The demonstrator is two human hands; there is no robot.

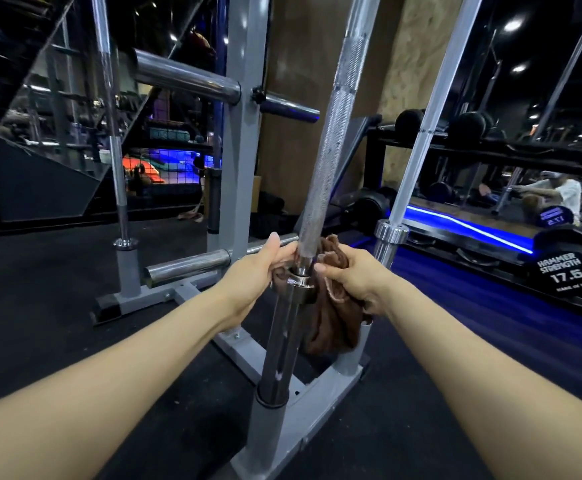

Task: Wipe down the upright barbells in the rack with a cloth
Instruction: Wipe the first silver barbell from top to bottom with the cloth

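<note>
2 hands grip a soft brown cloth (331, 306) around the middle upright barbell (327, 161), just above its collar: left hand (258, 271) on one side, right hand (355, 275) opposite. The steel bar looks heavy, rigid, slick below the knurling.

Cloth (331, 317) behind barbell (320, 174) — part hidden; barbell top cropped.

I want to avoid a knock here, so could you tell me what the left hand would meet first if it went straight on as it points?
Probably the middle barbell: the left hand already reaches its collar, with the brown cloth gathered there.
</note>
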